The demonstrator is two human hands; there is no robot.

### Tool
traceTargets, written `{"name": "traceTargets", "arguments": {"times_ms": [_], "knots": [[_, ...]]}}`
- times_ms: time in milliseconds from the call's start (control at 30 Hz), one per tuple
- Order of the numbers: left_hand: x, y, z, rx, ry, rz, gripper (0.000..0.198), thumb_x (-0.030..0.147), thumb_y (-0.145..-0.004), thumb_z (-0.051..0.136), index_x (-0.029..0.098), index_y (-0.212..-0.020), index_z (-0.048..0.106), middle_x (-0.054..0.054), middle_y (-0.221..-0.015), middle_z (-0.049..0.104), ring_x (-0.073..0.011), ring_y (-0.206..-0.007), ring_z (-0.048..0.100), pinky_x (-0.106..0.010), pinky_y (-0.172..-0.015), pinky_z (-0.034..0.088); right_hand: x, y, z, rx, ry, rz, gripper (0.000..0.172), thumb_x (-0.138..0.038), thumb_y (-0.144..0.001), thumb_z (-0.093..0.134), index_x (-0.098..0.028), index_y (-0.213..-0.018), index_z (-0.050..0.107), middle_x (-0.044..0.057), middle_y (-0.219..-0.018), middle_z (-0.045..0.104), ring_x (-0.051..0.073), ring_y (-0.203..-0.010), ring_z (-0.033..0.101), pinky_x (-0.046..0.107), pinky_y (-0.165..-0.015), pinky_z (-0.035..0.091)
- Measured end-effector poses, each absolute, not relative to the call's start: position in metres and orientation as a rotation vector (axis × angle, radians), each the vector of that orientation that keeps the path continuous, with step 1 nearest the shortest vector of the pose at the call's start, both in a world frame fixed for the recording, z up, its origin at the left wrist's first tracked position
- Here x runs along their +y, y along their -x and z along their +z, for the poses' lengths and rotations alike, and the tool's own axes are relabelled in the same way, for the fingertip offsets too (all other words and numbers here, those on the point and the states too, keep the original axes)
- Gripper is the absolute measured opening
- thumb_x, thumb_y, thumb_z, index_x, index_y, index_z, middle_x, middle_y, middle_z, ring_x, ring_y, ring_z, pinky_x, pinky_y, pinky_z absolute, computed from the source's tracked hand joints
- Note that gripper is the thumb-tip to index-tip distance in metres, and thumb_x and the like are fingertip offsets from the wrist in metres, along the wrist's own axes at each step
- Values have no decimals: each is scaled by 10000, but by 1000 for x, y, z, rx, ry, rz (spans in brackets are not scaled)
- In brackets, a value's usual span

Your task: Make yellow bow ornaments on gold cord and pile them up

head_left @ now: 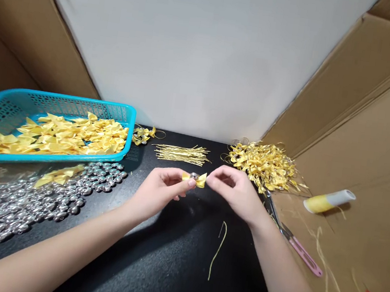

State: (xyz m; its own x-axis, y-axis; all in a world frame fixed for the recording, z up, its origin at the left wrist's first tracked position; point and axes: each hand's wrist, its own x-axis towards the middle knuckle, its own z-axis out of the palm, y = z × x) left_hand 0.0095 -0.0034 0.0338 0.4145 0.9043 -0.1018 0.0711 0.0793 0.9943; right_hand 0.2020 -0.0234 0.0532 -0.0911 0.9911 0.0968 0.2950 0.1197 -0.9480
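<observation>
The grip of the left hand (159, 190) is pinched shut. Its thumb and forefinger grasp a small yellow bow (200, 180) by its left end, where a little silver bell (194, 176) sits against the ribbon. The right hand (237, 194) meets it from the other side, and its grip is likewise closed, fingertips nipping the bow's right end. The bow hangs in the air between the two hands, just above the black surface (164, 258), near the middle of the view.

Below the right wrist a loose gold strand (219, 246) lies on the surface. Just behind the hands lies a bundle of gold wire ties (181, 154). To the right sits a heap of bows with gold loops (266, 166). Beyond it, pink-handled snips (301, 253) and a yellow-and-white roll (328, 201) lie on cardboard (378, 157). To the left lies a pile of silver bells (27, 200), and behind it a teal basket (60, 98) holds plain ribbon bows (66, 135).
</observation>
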Motion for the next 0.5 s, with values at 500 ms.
{"name": "traceTargets", "arguments": {"times_ms": [500], "knots": [[-1,-6,35,803,-1729,674,349,430,-887,542,174,-666,626,-45,-989,532,-181,-905,506,-294,-805,412,-31,-203,62,-1711,1315,1278,142,-257,-809,656,-165,-703,671,-20,-658,622,112,-624,536,254,-618,416]]}}
